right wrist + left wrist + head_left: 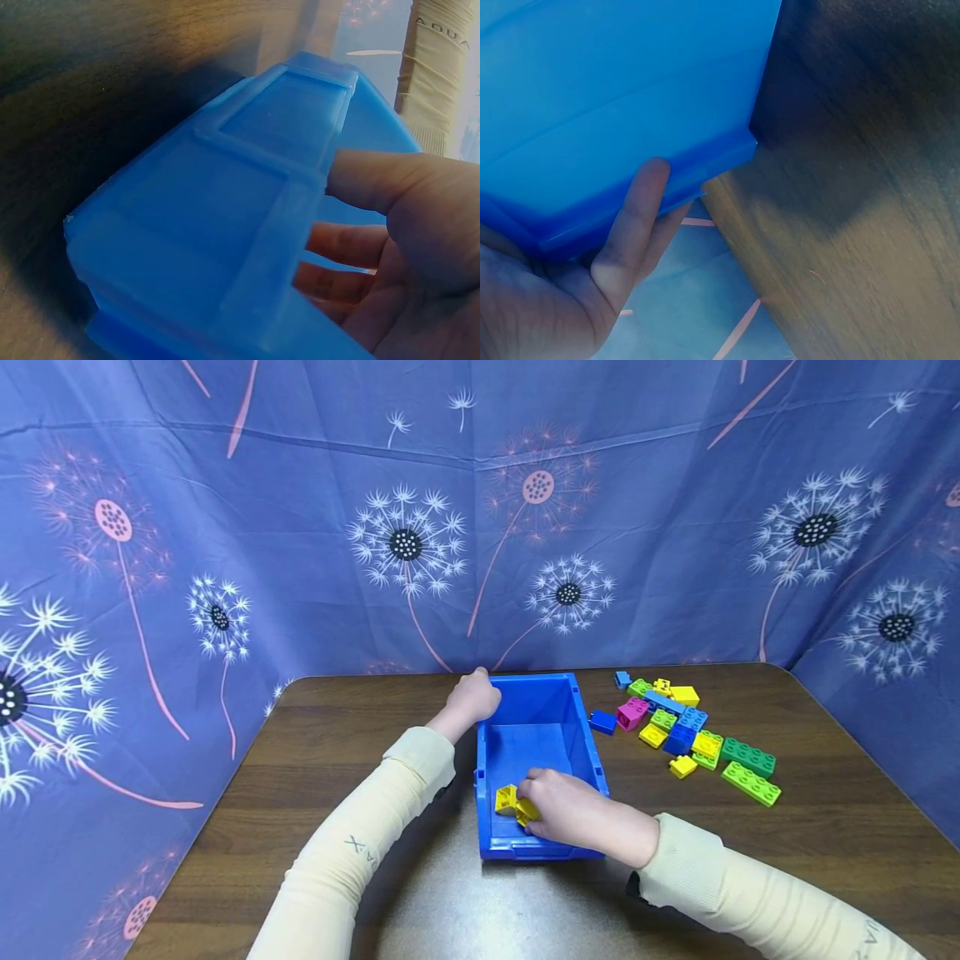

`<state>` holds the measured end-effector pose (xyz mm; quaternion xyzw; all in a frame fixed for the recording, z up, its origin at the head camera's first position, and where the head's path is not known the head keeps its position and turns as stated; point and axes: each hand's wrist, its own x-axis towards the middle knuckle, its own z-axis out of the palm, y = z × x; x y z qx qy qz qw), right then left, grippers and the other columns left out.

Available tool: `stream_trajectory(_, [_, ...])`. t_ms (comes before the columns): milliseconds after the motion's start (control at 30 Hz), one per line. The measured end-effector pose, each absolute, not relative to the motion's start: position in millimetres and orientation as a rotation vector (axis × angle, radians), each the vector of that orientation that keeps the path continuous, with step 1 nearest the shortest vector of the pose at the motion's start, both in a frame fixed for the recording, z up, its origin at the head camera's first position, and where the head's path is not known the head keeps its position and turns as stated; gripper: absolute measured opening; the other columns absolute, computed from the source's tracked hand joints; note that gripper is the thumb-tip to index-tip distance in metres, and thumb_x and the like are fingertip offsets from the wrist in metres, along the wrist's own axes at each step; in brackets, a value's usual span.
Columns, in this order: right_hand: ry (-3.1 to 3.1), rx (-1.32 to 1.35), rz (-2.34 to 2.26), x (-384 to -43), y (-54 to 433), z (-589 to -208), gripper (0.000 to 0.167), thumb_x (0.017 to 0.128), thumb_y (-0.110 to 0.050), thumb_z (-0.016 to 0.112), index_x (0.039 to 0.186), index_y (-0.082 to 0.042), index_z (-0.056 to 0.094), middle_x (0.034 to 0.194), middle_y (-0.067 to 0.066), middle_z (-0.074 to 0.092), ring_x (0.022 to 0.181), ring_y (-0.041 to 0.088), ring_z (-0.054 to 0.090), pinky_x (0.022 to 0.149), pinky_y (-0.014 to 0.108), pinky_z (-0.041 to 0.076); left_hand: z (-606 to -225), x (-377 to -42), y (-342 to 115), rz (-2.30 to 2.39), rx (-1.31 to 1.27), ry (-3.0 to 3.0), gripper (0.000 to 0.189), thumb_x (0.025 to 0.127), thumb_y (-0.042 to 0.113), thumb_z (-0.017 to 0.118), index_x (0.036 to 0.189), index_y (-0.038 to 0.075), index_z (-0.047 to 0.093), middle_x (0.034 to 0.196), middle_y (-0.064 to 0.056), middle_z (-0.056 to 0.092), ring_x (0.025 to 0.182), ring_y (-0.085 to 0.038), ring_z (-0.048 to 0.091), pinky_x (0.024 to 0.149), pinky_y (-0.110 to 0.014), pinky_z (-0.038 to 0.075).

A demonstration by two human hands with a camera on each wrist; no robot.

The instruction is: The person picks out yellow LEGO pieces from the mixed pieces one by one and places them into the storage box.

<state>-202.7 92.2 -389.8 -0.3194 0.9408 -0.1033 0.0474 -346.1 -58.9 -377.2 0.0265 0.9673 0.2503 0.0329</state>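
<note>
A blue plastic bin [525,752] stands on the table, its low front towards me. At its far left corner my left hand [474,695] grips the rim; in the left wrist view that hand [592,277] has fingers against the bin's wall [630,97]. My right hand [562,808] reaches in over the near right side and holds a yellow toy brick [527,812] between thumb and fingers, low in the bin. Touching or close beside it is another yellow brick [506,799]. In the right wrist view, the bin wall [187,217] hides the bricks and the fingertips of the right hand [405,232].
Right of the bin, several loose toy bricks lie spread on the wooden table [330,727], among them a pink brick [632,713], a dark green brick [748,757] and a lime brick [752,783]. A blue brick [602,722] lies close to the bin. A patterned blue curtain [315,527] surrounds the table.
</note>
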Motion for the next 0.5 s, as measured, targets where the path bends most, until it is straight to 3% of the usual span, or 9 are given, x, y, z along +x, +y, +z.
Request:
stream_trajectory(233, [2.857,-0.956,-0.298,-203.4,91.1,-390.7,0.036,0.073,-0.024,0.082,0.102,-0.006,0.070,0.096,0.009,0.066,0.088,0.022,0.066,0.074,0.035,0.056,-378.0,-346.7,-58.7,0.752,0.088,3.000,0.045,0.093,0.019,0.042,0.132,-0.001,0.044,0.109,-0.017,0.061,0.078,-0.025,0.061,0.062,-0.034,0.050])
stream_trajectory(500, [2.832,-0.941,-0.275,-206.1,90.5,-393.5,0.035,0.074,-0.022,0.081,0.103,-0.006,0.070,0.098,0.010,0.067,0.089,0.022,0.066,0.075,0.035,0.056,-378.1,-345.7,-59.0,0.761,0.097,2.993,0.047,0.094,0.020,0.041,0.136,-0.002,0.041,0.114,-0.018,0.060,0.079,-0.025,0.062,0.062,-0.034,0.051])
